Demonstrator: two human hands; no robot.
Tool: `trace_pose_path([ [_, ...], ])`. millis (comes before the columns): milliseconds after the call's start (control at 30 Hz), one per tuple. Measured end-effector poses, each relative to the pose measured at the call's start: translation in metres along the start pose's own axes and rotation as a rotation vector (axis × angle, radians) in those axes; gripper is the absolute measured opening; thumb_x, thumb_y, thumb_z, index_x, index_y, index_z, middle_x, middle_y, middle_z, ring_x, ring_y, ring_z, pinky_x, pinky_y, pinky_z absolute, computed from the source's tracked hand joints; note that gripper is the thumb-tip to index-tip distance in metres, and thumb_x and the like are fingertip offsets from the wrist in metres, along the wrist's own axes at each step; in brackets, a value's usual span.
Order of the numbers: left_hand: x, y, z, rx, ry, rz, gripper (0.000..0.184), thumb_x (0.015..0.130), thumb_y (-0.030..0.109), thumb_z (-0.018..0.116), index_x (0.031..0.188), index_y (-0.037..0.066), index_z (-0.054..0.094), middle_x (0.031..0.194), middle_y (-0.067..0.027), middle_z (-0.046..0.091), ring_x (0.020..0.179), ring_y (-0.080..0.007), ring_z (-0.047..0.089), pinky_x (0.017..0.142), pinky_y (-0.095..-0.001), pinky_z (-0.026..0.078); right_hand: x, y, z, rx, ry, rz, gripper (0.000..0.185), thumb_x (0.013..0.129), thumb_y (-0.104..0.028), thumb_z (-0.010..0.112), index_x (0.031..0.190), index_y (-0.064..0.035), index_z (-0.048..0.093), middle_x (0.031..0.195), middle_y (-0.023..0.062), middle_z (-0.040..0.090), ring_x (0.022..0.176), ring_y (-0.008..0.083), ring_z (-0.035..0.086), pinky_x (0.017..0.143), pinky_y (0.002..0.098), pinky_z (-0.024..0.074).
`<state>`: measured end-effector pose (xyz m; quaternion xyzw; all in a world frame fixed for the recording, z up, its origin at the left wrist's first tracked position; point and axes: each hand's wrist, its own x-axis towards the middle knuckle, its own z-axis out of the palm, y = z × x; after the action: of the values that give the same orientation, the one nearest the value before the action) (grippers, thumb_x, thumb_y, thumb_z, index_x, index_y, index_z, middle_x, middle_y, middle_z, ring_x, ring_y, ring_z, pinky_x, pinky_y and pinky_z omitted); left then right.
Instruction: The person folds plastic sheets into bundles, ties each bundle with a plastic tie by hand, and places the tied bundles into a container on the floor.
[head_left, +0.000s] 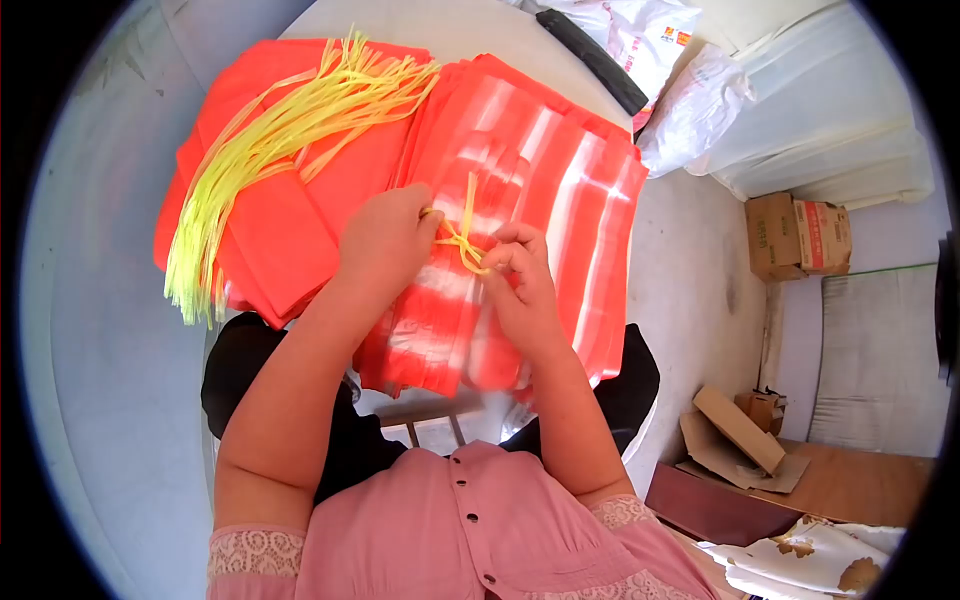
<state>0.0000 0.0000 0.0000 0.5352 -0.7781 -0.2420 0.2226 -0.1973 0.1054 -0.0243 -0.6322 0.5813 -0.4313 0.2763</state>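
A yellow plastic strip (462,241) is looped in a loose knot around the middle of a folded bundle of red-and-clear plastic bags (430,330). My left hand (390,232) pinches the strip on one side of the knot. On the other side, my right hand (522,285) has its thumb and fingers closed on a loop of it. One loose end points up and away from the knot. Beneath the bundle lies a wide stack of red striped plastic bags (590,220). To the left, many loose yellow strips (240,190) lie across folded red plastic (275,250).
The pale round table (480,25) carries the stacks, with a black roll (592,60) near its far right edge. White sacks (690,110) stand beyond. Cardboard boxes (790,238) sit by the right wall, and flattened cardboard (735,440) rests on a brown surface.
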Motion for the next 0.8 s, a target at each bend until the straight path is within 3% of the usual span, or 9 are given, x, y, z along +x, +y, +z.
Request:
trace_pose_path([
  [67,-0.003,0.003,-0.004,-0.063,0.049,-0.063,0.027,0.096,0.021,0.074,0.112,0.006,0.059,0.084,-0.0122,0.067,0.076,-0.028,0.068,0.069,-0.0446,0.053,-0.003,-0.008,0.001,-0.087,0.138,0.013,0.05,0.093,-0.011,0.07,0.141,-0.0098,0.056,0.139,0.0179,0.055,0.131,0.0356,0.053,0.111,0.0439,0.0449],
  [167,-0.007,0.013,-0.021,-0.264,0.056,-0.096,0.018,0.097,0.017,0.072,0.101,0.002,0.062,0.083,-0.0112,0.066,0.075,-0.0272,0.065,0.07,-0.0414,0.052,-0.001,-0.022,-0.005,-0.087,0.17,0.235,0.055,0.093,-0.008,0.069,0.146,-0.0051,0.053,0.136,0.0199,0.057,0.124,0.036,0.058,0.108,0.0428,0.0474],
  [267,-0.022,-0.001,-0.017,-0.317,-0.012,0.091,0.017,0.097,0.016,0.071,0.099,0.0,0.065,0.087,-0.0115,0.066,0.079,-0.0272,0.065,0.073,-0.0396,0.053,-0.013,-0.03,-0.002,-0.115,0.027,0.236,0.066,0.096,-0.011,0.068,0.156,-0.003,0.043,0.132,0.0211,0.06,0.116,0.0362,0.062,0.103,0.042,0.0508],
  [367,-0.032,0.002,-0.027,-0.306,-0.099,0.095,0.023,0.1,0.022,0.069,0.109,0.001,0.067,0.095,-0.0133,0.068,0.089,-0.0258,0.067,0.078,-0.0382,0.053,-0.013,-0.031,0.008,0.117,0.021,0.261,0.074,0.101,-0.013,0.065,0.166,-0.0067,0.029,0.137,0.022,0.061,0.117,0.034,0.065,0.1,0.0413,0.0534],
  [467,-0.038,0.009,-0.039,-0.493,-0.108,-0.009,0.027,0.104,0.03,0.066,0.105,0.003,0.068,0.099,-0.0121,0.073,0.087,-0.0258,0.069,0.079,-0.0397,0.054,-0.01,-0.058,0.005,0.408,0.121,0.362,0.074,0.105,-0.013,0.06,0.168,-0.0091,0.021,0.139,0.0214,0.062,0.122,0.0305,0.065,0.101,0.0414,0.0535],
  [567,-0.043,0.007,-0.045,-1.358,-0.313,-0.525,0.031,0.106,0.032,0.064,0.12,0.004,0.067,0.111,-0.0094,0.074,0.095,-0.0188,0.071,0.083,-0.0359,0.057,-0.009,-0.094,-0.006,0.819,-0.041,0.091,0.073,0.106,-0.01,0.058,0.169,-0.01,0.02,0.151,0.0208,0.054,0.132,0.0285,0.06,0.105,0.0405,0.0511],
  [600,-0.044,0.005,-0.046,-1.419,-0.392,-0.531,0.033,0.106,0.03,0.064,0.126,0.004,0.065,0.116,-0.0094,0.073,0.099,-0.0194,0.071,0.085,-0.0368,0.059,-0.008,-0.101,-0.007,0.621,-0.004,0.05,0.073,0.106,-0.012,0.058,0.169,-0.0095,0.02,0.158,0.0204,0.046,0.138,0.0299,0.056,0.108,0.0394,0.0489],
  [700,-0.044,-0.001,-0.043,-1.512,-0.549,-0.528,0.04,0.106,0.028,0.064,0.137,0.003,0.06,0.123,-0.0088,0.071,0.108,-0.0197,0.072,0.09,-0.0373,0.061,-0.003,-0.075,-0.007,0.067,0.115,0.141,0.073,0.106,-0.011,0.058,0.169,-0.0091,0.02,0.164,0.0205,0.04,0.143,0.0329,0.051,0.111,0.041,0.0475],
  [800,-0.05,-0.002,-0.033,-1.446,-0.549,-0.496,0.043,0.106,0.03,0.065,0.14,0.003,0.058,0.124,-0.0094,0.071,0.111,-0.0197,0.071,0.092,-0.0352,0.06,-0.009,-0.06,0.007,0.44,0.244,0.375,0.075,0.104,-0.017,0.065,0.167,-0.0116,0.025,0.156,0.0146,0.051,0.141,0.0264,0.051,0.113,0.0399,0.0466],
])
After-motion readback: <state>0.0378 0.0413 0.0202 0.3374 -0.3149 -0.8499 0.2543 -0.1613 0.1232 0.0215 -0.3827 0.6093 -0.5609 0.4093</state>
